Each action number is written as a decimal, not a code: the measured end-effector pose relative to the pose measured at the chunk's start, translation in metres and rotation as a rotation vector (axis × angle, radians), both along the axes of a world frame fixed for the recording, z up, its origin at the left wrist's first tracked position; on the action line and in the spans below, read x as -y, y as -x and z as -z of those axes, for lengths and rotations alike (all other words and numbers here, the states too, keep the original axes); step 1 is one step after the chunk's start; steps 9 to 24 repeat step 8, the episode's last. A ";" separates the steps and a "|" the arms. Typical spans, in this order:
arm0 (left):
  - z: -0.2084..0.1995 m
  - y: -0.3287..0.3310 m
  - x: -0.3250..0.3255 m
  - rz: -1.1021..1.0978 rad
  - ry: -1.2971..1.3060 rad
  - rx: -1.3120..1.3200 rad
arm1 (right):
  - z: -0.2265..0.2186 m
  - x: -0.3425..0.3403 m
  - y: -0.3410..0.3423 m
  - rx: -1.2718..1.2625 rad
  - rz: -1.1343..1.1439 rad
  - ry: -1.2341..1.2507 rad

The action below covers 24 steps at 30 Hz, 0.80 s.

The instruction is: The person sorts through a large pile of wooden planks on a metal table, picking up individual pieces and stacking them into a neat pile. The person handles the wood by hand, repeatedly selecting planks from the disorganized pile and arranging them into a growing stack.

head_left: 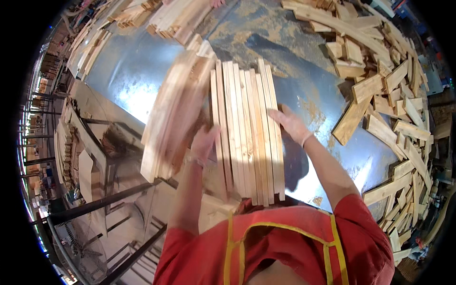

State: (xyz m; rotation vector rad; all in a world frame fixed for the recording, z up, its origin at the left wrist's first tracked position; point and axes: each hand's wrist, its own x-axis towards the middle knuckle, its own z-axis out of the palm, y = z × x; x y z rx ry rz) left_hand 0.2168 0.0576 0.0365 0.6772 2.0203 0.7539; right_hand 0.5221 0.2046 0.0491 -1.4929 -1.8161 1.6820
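A row of narrow wooden slats [247, 133] stands side by side in front of me, their far ends uneven. At its left side, my left hand [204, 142] presses in with the fingers against the outer slat; it is slightly blurred. My right hand [289, 124] bears on the right side, thumb and fingers along the outermost slat. Between them the two hands clasp the row. Just left of it lies another bundle of wooden slats [173, 109], smeared by motion.
Under the wood is a shiny metal table [128, 71] dusted with sawdust. Loose wooden offcuts [380, 95] heap up along the right. More stacked boards [175, 19] lie at the far side, near another person's hand [217, 3]. A fan [85, 242] stands at lower left.
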 end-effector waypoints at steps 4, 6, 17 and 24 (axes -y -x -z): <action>0.025 -0.030 -0.056 0.016 0.030 0.136 | 0.020 -0.031 0.010 0.179 -0.114 0.068; 0.012 -0.046 -0.076 -0.039 0.009 0.242 | 0.037 -0.037 0.005 0.025 -0.023 0.126; 0.017 -0.038 -0.084 0.002 -0.053 0.247 | 0.046 -0.044 -0.001 -0.093 0.033 0.156; 0.017 -0.038 -0.084 0.002 -0.053 0.247 | 0.046 -0.044 -0.001 -0.093 0.033 0.156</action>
